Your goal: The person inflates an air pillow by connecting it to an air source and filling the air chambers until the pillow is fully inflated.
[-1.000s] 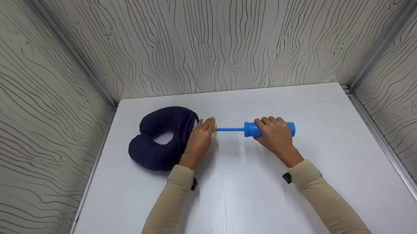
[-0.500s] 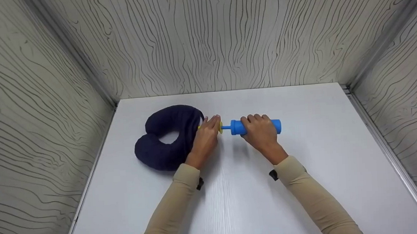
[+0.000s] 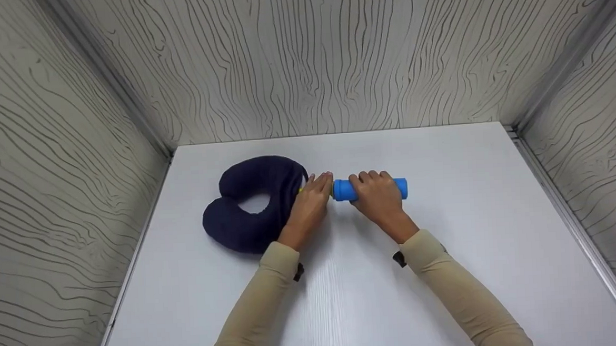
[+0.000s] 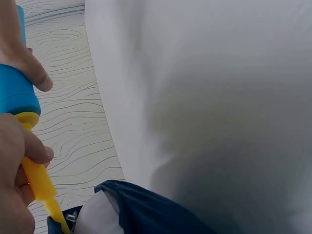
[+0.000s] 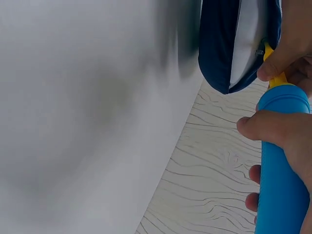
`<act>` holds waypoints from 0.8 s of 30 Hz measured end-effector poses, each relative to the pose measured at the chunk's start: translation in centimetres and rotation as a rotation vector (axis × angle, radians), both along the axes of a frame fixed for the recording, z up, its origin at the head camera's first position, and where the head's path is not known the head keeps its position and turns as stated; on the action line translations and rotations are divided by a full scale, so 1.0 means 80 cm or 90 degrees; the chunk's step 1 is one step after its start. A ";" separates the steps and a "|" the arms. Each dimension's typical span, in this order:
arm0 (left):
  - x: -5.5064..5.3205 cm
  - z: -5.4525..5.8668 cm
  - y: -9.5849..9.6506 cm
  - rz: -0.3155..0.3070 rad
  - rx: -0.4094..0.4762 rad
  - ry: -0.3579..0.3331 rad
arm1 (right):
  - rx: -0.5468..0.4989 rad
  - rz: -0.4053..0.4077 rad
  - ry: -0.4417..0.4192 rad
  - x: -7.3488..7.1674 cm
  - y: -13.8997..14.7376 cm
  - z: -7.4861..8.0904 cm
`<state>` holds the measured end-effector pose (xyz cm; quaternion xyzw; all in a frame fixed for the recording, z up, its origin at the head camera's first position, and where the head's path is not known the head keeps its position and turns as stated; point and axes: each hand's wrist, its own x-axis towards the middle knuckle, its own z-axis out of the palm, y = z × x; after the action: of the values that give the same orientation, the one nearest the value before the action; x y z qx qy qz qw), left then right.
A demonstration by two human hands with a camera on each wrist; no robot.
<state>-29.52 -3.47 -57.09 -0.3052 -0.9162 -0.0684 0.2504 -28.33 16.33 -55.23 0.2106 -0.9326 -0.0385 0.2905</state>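
A navy U-shaped neck pillow [image 3: 245,234] lies on the white table, its open ends facing left. My left hand [image 3: 310,207] pinches the yellow nozzle [image 4: 39,180] of a hand pump beside the pillow's right side. In the left wrist view the nozzle's thin tip goes in at the pillow's white inner part [image 4: 100,214]. My right hand [image 3: 378,198] grips the blue barrel [image 5: 282,185] of the pump, fingers wrapped over it. The barrel's end sits right up against the yellow collar [image 4: 28,117] by my left hand, with no blue rod showing.
The white table [image 3: 341,298] extends in front of and to the right of the hands. Wood-grain patterned walls [image 3: 323,61] stand at its back and both sides, with grey metal strips [image 3: 586,243] along the edges.
My right hand has slid the blue barrel left over the rod until the rod is out of sight. My left hand, the nozzle and the neck pillow have shifted slightly right.
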 end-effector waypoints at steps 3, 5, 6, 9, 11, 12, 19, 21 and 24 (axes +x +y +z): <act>-0.002 -0.001 -0.002 -0.003 -0.018 -0.012 | -0.003 -0.002 -0.014 0.001 0.006 -0.001; -0.003 0.000 -0.004 0.000 -0.028 -0.025 | -0.011 -0.003 -0.024 0.002 0.012 -0.001; -0.004 0.001 -0.005 0.002 -0.030 -0.031 | -0.016 -0.004 -0.029 0.002 0.016 -0.001; -0.004 0.003 -0.010 0.006 -0.039 -0.049 | -0.034 -0.012 -0.038 0.003 0.028 -0.002; -0.004 0.003 -0.015 0.007 -0.046 -0.055 | -0.044 -0.015 -0.042 0.004 0.037 -0.002; -0.004 0.003 -0.018 0.007 -0.049 -0.056 | -0.048 -0.018 -0.044 0.005 0.041 -0.003; -0.008 -0.003 -0.037 -0.003 -0.051 -0.039 | -0.062 -0.022 -0.049 0.011 0.068 -0.009; -0.008 -0.004 -0.043 -0.003 -0.049 -0.037 | -0.068 -0.021 -0.051 0.012 0.076 -0.011; -0.009 -0.005 -0.050 0.002 -0.049 -0.033 | -0.081 -0.020 -0.048 0.013 0.087 -0.014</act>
<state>-30.20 -7.47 -57.50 -0.3115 -0.9248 -0.0408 0.2145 -27.33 23.30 -56.33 0.1781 -0.9466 0.0240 0.2676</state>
